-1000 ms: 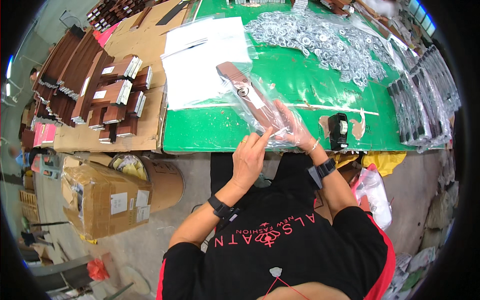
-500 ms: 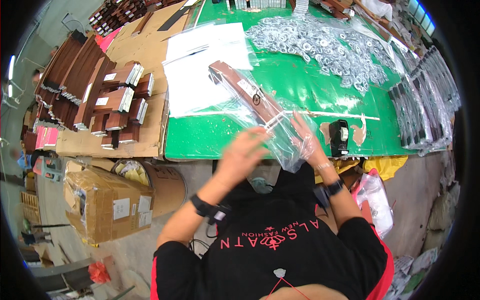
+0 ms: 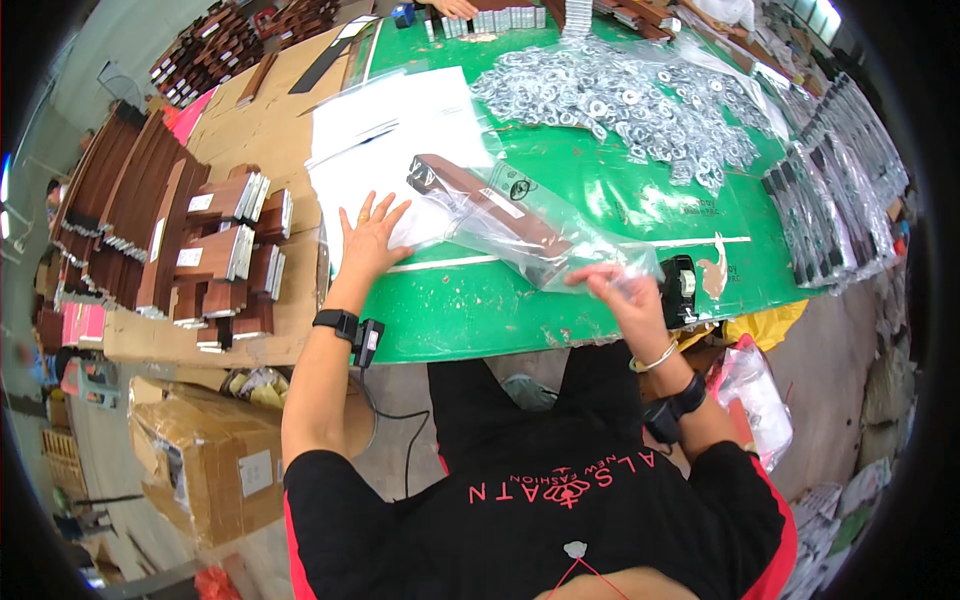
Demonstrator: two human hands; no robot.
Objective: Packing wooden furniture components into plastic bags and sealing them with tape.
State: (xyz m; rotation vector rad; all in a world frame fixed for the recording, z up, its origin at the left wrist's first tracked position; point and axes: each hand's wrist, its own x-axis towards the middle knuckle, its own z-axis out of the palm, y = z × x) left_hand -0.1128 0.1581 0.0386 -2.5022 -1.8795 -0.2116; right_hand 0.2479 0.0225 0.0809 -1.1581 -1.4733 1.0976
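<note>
A dark brown wooden strip bundle (image 3: 490, 207) lies slantwise on the green table inside a clear plastic bag (image 3: 585, 235). The bag's loose end runs toward me, where my right hand (image 3: 628, 298) pinches it. My left hand (image 3: 370, 243), fingers spread, rests at the near edge of a pile of white sheets (image 3: 390, 120), some in clear wrap; it holds nothing. Just right of my right hand stands a black tape dispenser (image 3: 680, 288).
Heaped clear packets of ring-shaped metal parts (image 3: 620, 95) cover the far right. Wrapped dark pieces (image 3: 830, 210) line the right edge. Stacked brown wooden pieces (image 3: 215, 250) fill the left. Another person's hand (image 3: 455, 8) shows at the far edge.
My left hand has left the bag and moved left to the white sheets, its fingers opening out. My right hand has drawn in at the bag's end, and the bag lies flatter.
</note>
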